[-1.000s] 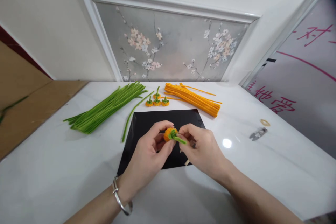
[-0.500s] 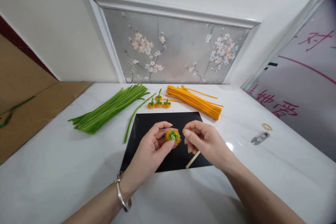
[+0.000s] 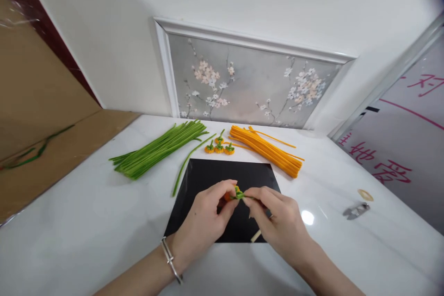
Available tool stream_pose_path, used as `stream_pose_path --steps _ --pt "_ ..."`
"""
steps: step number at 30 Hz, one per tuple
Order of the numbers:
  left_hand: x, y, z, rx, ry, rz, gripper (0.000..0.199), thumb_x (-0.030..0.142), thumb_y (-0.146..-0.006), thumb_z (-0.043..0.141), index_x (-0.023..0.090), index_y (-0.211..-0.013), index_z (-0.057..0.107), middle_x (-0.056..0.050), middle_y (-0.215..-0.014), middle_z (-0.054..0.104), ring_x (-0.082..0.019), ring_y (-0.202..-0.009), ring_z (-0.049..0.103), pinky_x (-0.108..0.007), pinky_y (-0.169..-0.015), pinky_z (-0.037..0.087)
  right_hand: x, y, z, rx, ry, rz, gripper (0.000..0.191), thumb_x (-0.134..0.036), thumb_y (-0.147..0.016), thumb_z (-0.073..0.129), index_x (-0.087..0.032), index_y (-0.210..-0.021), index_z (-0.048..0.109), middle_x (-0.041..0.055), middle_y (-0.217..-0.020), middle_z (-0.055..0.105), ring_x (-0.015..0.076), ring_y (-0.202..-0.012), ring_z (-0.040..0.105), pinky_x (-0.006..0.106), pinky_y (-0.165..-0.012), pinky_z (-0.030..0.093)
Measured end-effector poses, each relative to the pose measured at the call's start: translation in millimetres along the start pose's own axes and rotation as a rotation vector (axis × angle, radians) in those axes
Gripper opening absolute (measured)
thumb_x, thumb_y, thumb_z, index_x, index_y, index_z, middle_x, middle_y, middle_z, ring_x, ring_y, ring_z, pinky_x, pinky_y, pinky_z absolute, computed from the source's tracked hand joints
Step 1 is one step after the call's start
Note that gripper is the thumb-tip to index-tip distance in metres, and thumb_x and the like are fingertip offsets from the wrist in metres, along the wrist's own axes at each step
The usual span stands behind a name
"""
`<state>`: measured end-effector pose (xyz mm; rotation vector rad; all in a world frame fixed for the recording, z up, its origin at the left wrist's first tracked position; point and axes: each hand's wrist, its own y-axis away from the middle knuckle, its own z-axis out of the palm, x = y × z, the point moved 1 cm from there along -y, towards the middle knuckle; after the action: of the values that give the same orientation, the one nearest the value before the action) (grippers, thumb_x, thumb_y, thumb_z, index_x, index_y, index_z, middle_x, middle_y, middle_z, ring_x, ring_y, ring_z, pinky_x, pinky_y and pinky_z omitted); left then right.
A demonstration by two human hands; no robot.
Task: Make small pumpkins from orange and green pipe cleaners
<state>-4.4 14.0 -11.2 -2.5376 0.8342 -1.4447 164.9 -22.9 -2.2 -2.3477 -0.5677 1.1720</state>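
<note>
My left hand (image 3: pixel 213 208) is closed round a small orange ornament with green leaves (image 3: pixel 237 192), made of fuzzy pipe cleaner. My right hand (image 3: pixel 277 212) pinches the green part of it between thumb and forefinger. Both hands are above a black mat (image 3: pixel 222 171). A pale wooden stick (image 3: pixel 255 235) shows below my right hand, its other end hidden by the fingers. Several finished-looking orange ornaments with green tops (image 3: pixel 219 148) are grouped behind the mat.
A bundle of green pipe cleaners (image 3: pixel 159 150) lies at the left, with one loose green pipe cleaner (image 3: pixel 183 166) beside the mat. An orange bundle (image 3: pixel 267 150) is at back right. Thread snips (image 3: pixel 357 211) and a beige ring (image 3: pixel 365 195) lie far right. Cardboard (image 3: pixel 69 157) borders the left.
My right hand has moved in to the ornament and now pinches its green part. My left hand has turned the ornament, so its top faces right. The whole view has shifted.
</note>
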Motion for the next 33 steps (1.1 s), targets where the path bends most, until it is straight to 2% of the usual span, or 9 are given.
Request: stream_pose_path --steps 4,8,12,15,17,20,22,24,33 --pt "-2 -1 -4.2 0.091 -0.081 0.109 0.018 0.011 -0.088 0.05 0.022 -0.098 0.061 -0.005 -0.12 0.065 -0.018 -0.108 0.062 -0.031 -0.096 0.048 6 2 5 0.006 0.113 0.023 0.017 -0.017 -0.092 0.047 -0.019 -0.095 0.063 0.002 -0.075 0.062 0.0126 -0.06 0.058 0.024 -0.056 0.044" --pt "-6 -2 -4.7 0.121 -0.04 0.04 0.035 0.013 -0.088 0.051 0.027 -0.121 0.055 -0.004 -0.126 0.062 -0.018 -0.111 0.061 -0.033 -0.099 0.048 8 1 11 -0.027 0.051 0.116 0.016 -0.018 -0.091 0.049 -0.021 -0.09 0.065 0.0013 -0.076 0.062 0.0125 -0.063 0.058 0.023 -0.057 0.044" --pt "-10 -3 -1.4 0.127 0.249 -0.082 0.049 0.016 -0.086 0.056 0.03 -0.132 0.046 -0.004 -0.136 0.054 -0.019 -0.121 0.056 -0.034 -0.103 0.046 14 -2 20 -0.045 -0.135 0.293 0.013 -0.021 -0.086 0.056 -0.021 -0.077 0.066 0.0014 -0.08 0.06 0.0121 -0.065 0.057 0.022 -0.055 0.045" --pt "-11 -5 1.0 0.136 0.522 -0.198 0.058 0.016 -0.08 0.064 0.03 -0.133 0.043 -0.005 -0.142 0.048 -0.021 -0.126 0.051 -0.034 -0.103 0.046 22 -3 28 -0.07 -0.354 0.486 0.013 -0.026 -0.083 0.06 -0.019 -0.073 0.064 -0.0009 -0.074 0.056 0.0097 -0.056 0.053 0.021 -0.048 0.044" --pt "-12 -7 2.7 0.114 0.653 -0.304 0.055 0.018 -0.076 0.069 0.027 -0.127 0.05 -0.006 -0.136 0.054 -0.022 -0.126 0.051 -0.034 -0.101 0.046 25 -4 32 -0.064 -0.483 0.572 0.013 -0.029 -0.081 0.061 -0.018 -0.074 0.063 -0.0022 -0.07 0.057 0.0078 -0.051 0.051 0.02 -0.047 0.043" --pt "-16 -9 4.8 0.039 0.781 -0.424 0.031 0.023 -0.076 0.071 0.021 -0.107 0.066 -0.006 -0.113 0.068 -0.022 -0.114 0.059 -0.033 -0.099 0.046 24 -6 36 -0.04 -0.582 0.617 0.016 -0.032 -0.08 0.063 -0.017 -0.076 0.063 -0.003 -0.065 0.058 0.0067 -0.049 0.051 0.019 -0.048 0.043" --pt "-18 -9 5.4 -0.002 0.816 -0.459 0.017 0.026 -0.078 0.071 0.018 -0.092 0.072 -0.004 -0.095 0.071 -0.021 -0.104 0.062 -0.032 -0.095 0.047 21 -8 38 -0.034 -0.609 0.623 0.017 -0.033 -0.079 0.064 -0.016 -0.076 0.064 -0.0027 -0.065 0.059 0.0067 -0.049 0.052 0.019 -0.049 0.044" --pt "-21 -9 5.2 -0.018 0.836 -0.474 0.012 0.028 -0.078 0.071 0.018 -0.084 0.075 -0.003 -0.086 0.071 -0.02 -0.098 0.063 -0.031 -0.091 0.047 18 -9 39 -0.039 -0.628 0.629 0.018 -0.034 -0.078 0.065 -0.016 -0.075 0.065 -0.0028 -0.064 0.059 0.0067 -0.049 0.052 0.019 -0.049 0.045" --pt "-14 -10 4.7 0.001 0.932 -0.52 0.017 0.029 -0.071 0.078 0.019 -0.085 0.078 -0.003 -0.084 0.072 -0.018 -0.089 0.063 -0.031 -0.084 0.048 15 -7 40 -0.073 -0.672 0.592 0.018 -0.035 -0.078 0.065 -0.017 -0.076 0.065 -0.0036 -0.063 0.055 0.0077 -0.051 0.051 0.021 -0.05 0.051"
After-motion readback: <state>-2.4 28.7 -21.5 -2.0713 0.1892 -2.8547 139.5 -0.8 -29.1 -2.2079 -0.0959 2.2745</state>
